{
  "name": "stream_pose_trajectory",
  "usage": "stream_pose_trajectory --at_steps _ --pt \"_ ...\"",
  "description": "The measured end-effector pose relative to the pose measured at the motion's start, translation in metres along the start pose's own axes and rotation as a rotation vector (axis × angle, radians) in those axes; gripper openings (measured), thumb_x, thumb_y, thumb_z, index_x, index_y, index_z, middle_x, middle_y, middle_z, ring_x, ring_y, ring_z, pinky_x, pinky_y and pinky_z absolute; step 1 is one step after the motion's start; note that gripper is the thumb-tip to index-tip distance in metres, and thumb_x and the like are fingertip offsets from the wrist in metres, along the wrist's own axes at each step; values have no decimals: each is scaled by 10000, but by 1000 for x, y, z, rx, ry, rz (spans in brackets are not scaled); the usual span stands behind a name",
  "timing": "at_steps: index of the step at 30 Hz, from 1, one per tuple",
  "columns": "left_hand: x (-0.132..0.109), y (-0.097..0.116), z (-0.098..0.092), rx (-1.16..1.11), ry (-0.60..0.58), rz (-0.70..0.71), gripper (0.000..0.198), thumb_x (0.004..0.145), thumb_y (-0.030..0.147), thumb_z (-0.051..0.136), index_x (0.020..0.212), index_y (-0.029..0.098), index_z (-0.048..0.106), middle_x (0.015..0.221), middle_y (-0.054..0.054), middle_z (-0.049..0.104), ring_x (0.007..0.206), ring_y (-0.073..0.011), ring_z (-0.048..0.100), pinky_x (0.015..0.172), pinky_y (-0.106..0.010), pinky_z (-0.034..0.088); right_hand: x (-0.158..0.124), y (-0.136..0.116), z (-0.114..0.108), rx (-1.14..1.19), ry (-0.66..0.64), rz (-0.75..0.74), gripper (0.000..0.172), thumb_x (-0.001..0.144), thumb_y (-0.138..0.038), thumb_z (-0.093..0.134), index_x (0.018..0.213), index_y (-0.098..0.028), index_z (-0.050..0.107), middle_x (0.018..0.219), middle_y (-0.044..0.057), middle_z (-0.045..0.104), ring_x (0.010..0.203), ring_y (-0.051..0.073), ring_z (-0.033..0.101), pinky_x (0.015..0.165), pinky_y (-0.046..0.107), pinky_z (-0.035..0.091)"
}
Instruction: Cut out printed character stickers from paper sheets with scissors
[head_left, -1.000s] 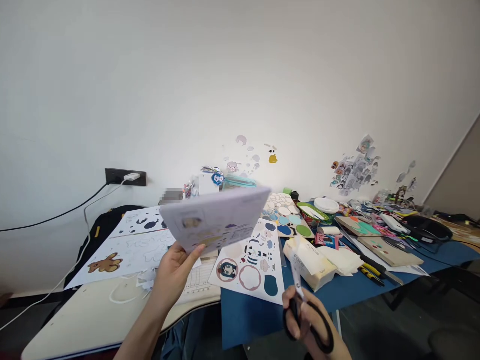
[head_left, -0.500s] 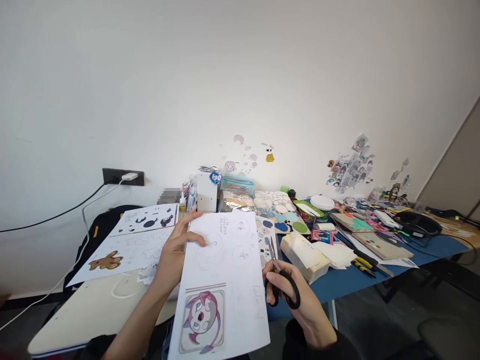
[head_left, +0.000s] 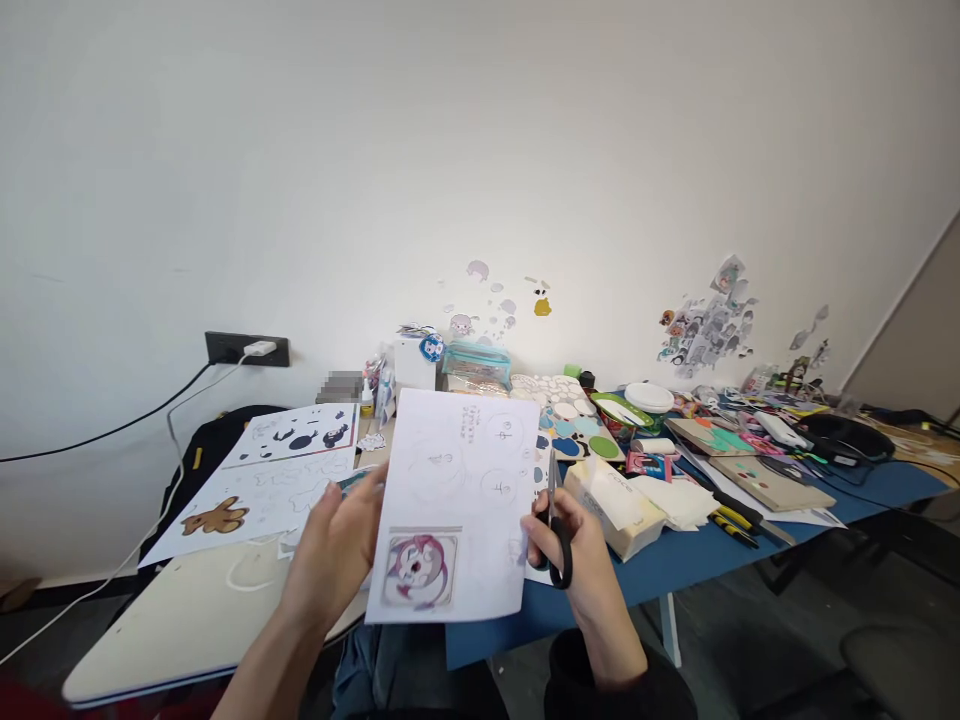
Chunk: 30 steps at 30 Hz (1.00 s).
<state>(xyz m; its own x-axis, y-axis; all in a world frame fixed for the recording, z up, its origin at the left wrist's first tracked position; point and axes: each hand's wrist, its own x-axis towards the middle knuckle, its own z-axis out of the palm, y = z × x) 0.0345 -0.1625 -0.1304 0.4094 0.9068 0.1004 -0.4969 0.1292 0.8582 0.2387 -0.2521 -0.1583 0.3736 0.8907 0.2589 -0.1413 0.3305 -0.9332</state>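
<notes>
A white sheet of paper [head_left: 450,480] is tilted up in front of me, with pencilled circles, handwriting and a coloured cartoon picture [head_left: 421,570] at its lower left. At its left edge is my left hand [head_left: 337,550], open, the thumb off the sheet and the fingertips partly hidden at the paper's edge. My right hand [head_left: 581,550] is closed round black-handled scissors [head_left: 559,540], blades pointing up. The thumb of that hand touches the paper's right edge.
Left, printed sheets [head_left: 300,480] lie over a pale board [head_left: 172,620]. On the blue table [head_left: 660,575] are a tissue pack [head_left: 615,505], yellow-black tools [head_left: 739,520] and a lidded tub [head_left: 649,398]. Behind them rises a wall [head_left: 480,150] with stickers and a socket [head_left: 247,349].
The paper has moved up and to the right. My left thumb has come off its face, and the hand has shifted lower. My right hand has brought the scissors against the sheet's edge.
</notes>
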Motion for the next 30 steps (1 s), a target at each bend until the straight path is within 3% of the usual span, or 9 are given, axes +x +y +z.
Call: stream_pose_trajectory --at_steps 2,5,9,16,18,22,26,28,30 --pt "-2 -4 -3 133 -36 -142 565 563 494 792 1019 177 684 1031 -143 718 884 -339 678 708 -398 562 2 -5 2 -19 25 -22 360 673 -389 793 757 -204 496 595 -71 525 422 78 498 450 209 405" --pt "4 -9 -3 234 65 -157 365 562 254 844 879 140 702 862 -116 755 769 -284 707 644 -322 563 1 -12 4 -50 15 -42 336 673 -388 792 778 -199 535 601 -52 557 437 97 514 467 233 437" --pt "17 -13 0 -24 162 -142 270 681 183 768 931 107 699 859 -118 755 806 -268 710 712 -329 570 -8 -19 -7 -198 3 -54 328 680 -393 788 871 -185 623 607 -12 602 556 149 572 557 269 479" --pt "24 -14 8 -447 229 -266 198 882 201 556 1042 139 655 783 -46 749 706 -183 714 680 -270 582 -13 -25 -42 -325 -256 136 391 659 -359 801 1006 -236 670 1069 78 584 873 263 638 745 353 530" --pt "24 -13 12 -525 223 -289 185 897 208 536 1025 152 657 714 -21 738 637 -150 703 625 -229 573 -15 -30 -44 -457 -195 47 337 747 -414 715 1041 -256 669 1139 98 536 859 258 639 708 342 535" --pt "23 -14 17 -583 213 -258 176 876 166 565 1018 164 669 700 -7 731 656 -132 699 669 -204 561 -30 -44 -41 -941 4 -391 362 897 -364 478 1240 -316 586 1080 112 470 846 230 613 625 306 516" --pt "23 -16 17 -582 217 -230 109 863 152 585 911 153 682 692 -9 727 631 -120 691 614 -173 550 -46 -60 -38 -1237 62 -649 486 893 -303 490 1371 -367 431 1031 108 561 943 266 589 689 335 467" --pt "25 -18 16 -583 222 -218 137 885 143 546 843 142 676 666 -11 721 596 -110 683 567 -160 541 -49 -63 -37 -1180 -22 -563 501 867 -339 555 1353 -394 445 1057 87 626 987 298 585 749 370 451" --pt "28 -21 13 -575 235 -199 166 895 129 521 825 134 671 647 -13 718 577 -113 680 565 -172 549 -49 -61 -33 -948 -197 -312 449 856 -400 580 1299 -398 506 1034 65 671 986 305 592 798 389 441"
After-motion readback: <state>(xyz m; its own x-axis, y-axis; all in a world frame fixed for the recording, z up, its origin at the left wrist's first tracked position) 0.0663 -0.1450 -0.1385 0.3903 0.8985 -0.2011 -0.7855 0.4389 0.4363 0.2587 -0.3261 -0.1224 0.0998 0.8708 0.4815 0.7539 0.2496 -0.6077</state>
